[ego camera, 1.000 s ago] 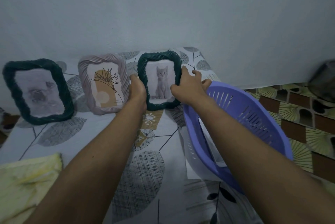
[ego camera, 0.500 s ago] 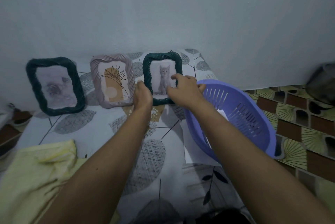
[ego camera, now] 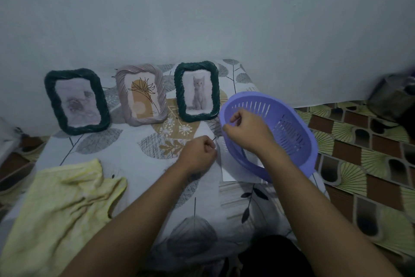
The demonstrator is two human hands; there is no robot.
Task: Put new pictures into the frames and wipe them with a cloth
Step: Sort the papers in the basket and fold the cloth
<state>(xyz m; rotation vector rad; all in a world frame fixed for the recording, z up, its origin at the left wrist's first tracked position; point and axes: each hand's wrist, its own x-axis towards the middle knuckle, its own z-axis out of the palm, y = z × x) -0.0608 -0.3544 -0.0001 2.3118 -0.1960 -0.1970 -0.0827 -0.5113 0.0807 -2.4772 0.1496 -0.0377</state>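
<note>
Fingers of the left hand and right hand are clenched, seemingly empty. The yellow cloth lies left of the left fingers, closer to the person — that hand is nearer to it; the cat frame stands upright beyond.

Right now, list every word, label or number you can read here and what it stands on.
No text here is readable.
Pink frame: a tiny mark low on its flower print, too small to read.
Green cat frame, left green frame, purple basket, yellow cloth: no lettering visible.
</note>
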